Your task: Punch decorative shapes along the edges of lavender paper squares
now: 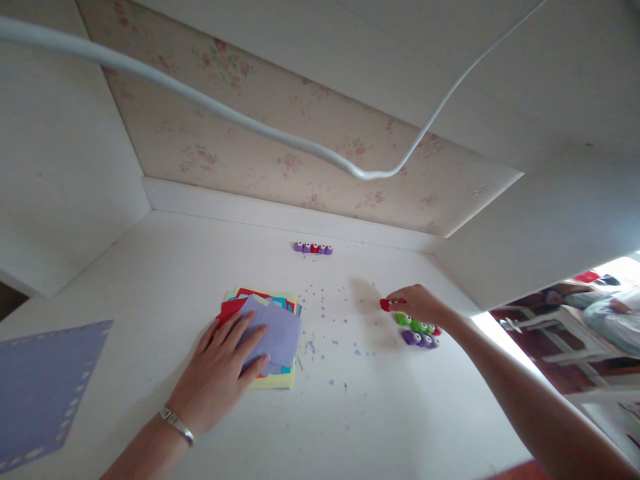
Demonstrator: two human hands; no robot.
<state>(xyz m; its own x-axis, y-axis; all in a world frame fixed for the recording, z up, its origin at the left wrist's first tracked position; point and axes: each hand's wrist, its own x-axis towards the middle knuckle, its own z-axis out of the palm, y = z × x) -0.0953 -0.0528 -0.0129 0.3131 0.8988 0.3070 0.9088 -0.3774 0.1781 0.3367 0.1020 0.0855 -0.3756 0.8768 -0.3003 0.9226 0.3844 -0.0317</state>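
Observation:
My left hand (220, 363) lies with fingers spread on a stack of coloured paper, and a purple sheet (283, 330) is on top. Red, yellow and blue edges stick out beneath it. At the right, my right hand (417, 302) pinches a small red craft punch (385, 305), raised a little above the table. Just below that hand stand green punches (417, 325) in a row, with a red one at its end partly hidden by my wrist. Purple punches (421, 339) form another row in front of them.
A row of purple punches with a red one in the middle (315, 249) stands near the back wall. Purple paper bits (311, 347) are scattered mid-table. At the left lies a purple sheet with a punched edge (45, 387). A white cable (240, 120) hangs across the top.

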